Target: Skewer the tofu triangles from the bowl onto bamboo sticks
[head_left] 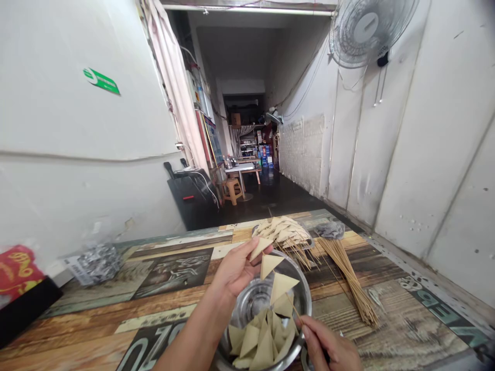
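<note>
My left hand (pixel 235 268) pinches a pale triangular piece of tofu skin (pixel 260 248) at the tip of a thin bamboo skewer (pixel 296 309). Whether the skewer has gone through this piece I cannot tell. My right hand (pixel 328 344) grips the skewer near its lower end, and other triangles (pixel 284 286) are threaded along it. Below both hands is a steel bowl (pixel 307 288) with loose tofu skin triangles (pixel 259 337) piled in its near part. The right hand is by the bowl's right rim.
Behind the bowl, a tray holds filled skewers (pixel 284 232). Bare bamboo skewers (pixel 350 281) lie in a bundle to the right, beside a crumpled grey plastic bag (pixel 330 230). On the left are a bag of silvery packets (pixel 98 264) and a red package (pixel 19 273). The table (pixel 417 319) has a wood-plank pattern.
</note>
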Tool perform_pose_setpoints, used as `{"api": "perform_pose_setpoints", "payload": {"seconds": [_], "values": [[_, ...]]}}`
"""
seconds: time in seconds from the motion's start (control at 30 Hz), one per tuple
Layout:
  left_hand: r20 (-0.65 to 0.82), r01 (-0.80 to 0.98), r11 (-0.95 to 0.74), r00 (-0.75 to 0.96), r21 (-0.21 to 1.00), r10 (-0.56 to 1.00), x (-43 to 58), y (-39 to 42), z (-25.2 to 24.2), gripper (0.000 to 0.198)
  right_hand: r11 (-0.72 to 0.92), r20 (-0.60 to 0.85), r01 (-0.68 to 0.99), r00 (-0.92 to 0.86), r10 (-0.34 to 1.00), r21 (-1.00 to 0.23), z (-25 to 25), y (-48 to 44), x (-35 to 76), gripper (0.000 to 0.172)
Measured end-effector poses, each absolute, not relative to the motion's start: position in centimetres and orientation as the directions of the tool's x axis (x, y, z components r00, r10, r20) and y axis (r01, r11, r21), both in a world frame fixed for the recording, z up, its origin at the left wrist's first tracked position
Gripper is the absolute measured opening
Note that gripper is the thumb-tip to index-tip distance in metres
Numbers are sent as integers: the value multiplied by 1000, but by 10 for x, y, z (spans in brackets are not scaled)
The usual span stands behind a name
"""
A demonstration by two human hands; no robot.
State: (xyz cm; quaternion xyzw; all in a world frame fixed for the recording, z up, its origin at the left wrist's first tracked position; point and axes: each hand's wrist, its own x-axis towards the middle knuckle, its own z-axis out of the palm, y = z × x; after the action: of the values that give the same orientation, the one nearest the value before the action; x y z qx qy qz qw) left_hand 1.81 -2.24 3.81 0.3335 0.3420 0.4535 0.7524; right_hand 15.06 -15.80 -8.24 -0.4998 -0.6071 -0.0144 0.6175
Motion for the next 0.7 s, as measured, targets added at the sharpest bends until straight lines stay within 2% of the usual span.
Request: {"api": "perform_pose_setpoints", "payload": {"seconds": [0.17, 0.3, 0.43, 0.57, 0.63, 0.7], "values": [[-222, -457, 384, 368, 803, 903, 20, -22, 38, 12, 482, 762, 647, 252, 597, -591, -77, -160, 153, 21], [-235, -442, 409, 397, 798, 887, 20, -21, 35, 15, 497, 767, 688, 135, 628, -528, -72, -161, 157, 18], [-184, -435, 380, 428, 816, 885, 18, -23, 36, 22, 485, 755, 721, 80, 651, -494, -66, -164, 166, 20], [-175, -437, 326, 350, 839, 920, 15, -23, 42, 28, 293, 661, 794, 174, 730, -533, -39, -155, 189, 26], [-181, -441, 299, 290, 846, 940, 13, -22, 44, 28, 130, 559, 862, 196, 806, -491, -20, -137, 206, 31], [-183, -433, 291, 273, 853, 944, 13, -21, 45, 32, 68, 507, 891, 192, 840, -449, -4, -108, 222, 30]]}}
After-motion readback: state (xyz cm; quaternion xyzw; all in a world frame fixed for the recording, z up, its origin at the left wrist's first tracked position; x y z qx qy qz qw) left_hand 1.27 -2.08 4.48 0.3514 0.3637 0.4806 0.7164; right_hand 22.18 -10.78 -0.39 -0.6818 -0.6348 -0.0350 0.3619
